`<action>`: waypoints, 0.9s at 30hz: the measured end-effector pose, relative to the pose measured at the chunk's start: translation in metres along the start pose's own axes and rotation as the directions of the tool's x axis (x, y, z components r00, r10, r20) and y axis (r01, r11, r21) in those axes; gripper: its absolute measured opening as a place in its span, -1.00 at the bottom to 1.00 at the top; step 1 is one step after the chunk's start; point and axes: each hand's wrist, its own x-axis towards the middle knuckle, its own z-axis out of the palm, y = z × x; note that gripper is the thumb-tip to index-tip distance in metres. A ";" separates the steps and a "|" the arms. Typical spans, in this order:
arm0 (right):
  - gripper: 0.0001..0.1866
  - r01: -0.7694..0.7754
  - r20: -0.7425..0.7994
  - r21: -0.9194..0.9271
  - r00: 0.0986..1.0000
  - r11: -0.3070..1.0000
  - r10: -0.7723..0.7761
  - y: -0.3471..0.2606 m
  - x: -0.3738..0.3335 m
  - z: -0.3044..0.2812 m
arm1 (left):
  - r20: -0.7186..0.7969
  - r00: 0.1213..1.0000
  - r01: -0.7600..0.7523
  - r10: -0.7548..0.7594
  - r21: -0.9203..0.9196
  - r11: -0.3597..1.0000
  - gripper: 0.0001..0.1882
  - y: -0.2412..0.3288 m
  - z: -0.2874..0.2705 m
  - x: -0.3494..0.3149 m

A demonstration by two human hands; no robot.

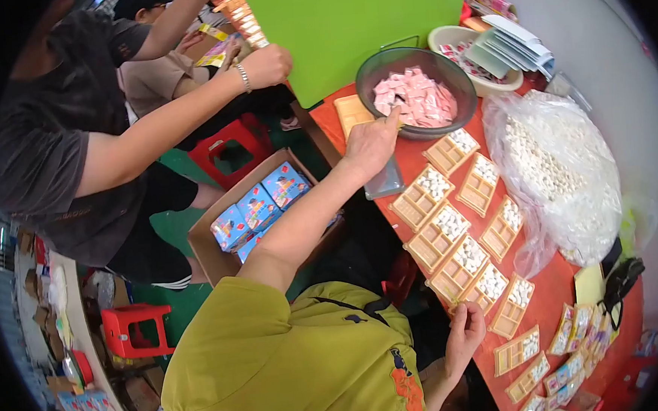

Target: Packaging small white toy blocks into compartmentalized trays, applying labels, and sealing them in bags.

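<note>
My left hand [373, 144] reaches to the near left rim of a dark bowl [469, 106] with pink packets [417, 98] in it. Its fingers are drawn together, their tips partly hidden, and what they hold I cannot make out. Lower down, my right hand [465, 335] is closed in a pinch beside the corner of a compartment tray [448, 282]; anything between its fingertips is too small to name. Several such trays stand in rows on the red table [467, 374], each with small white pieces in one end compartment.
A large clear bag [560, 169] of white pieces lies right of the trays. Behind are a pale basin [513, 81] and a green board [356, 30]. Below my left arm sits a carton [207, 250] of blue boxes. A co-worker's arm [181, 120] extends at the left, near red stools [137, 330].
</note>
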 end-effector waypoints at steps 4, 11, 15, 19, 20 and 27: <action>-0.86 -0.045 -0.017 -0.017 0.999 0.999 0.045 -0.014 0.007 -0.001 | -0.032 0.999 0.012 -0.015 -0.093 0.996 -0.62 0.006 0.004 0.014; -0.87 -0.056 -0.034 -0.101 0.998 0.993 0.053 -0.005 0.003 0.003 | 0.034 0.996 -0.073 0.078 -0.147 0.987 -0.69 0.003 -0.004 0.003; -0.87 -0.064 -0.027 -0.096 0.998 0.993 0.062 -0.015 0.006 0.010 | 0.044 0.997 -0.057 0.062 -0.122 0.991 -0.77 0.008 -0.006 0.005; -0.86 -0.010 -0.015 -0.116 1.000 0.993 0.008 -0.020 0.004 0.014 | -0.012 0.998 -0.070 0.069 -0.148 0.987 -0.78 0.005 0.007 0.008; -0.86 -0.053 -0.016 -0.102 0.999 0.993 0.052 -0.021 0.003 0.014 | -0.018 0.998 -0.069 0.067 -0.144 0.987 -0.79 0.005 0.008 0.010; -0.85 -0.110 -0.055 -0.061 0.993 0.992 0.107 -0.010 -0.005 0.009 | -0.011 0.999 -0.048 0.047 -0.107 0.993 -0.76 0.010 0.009 0.013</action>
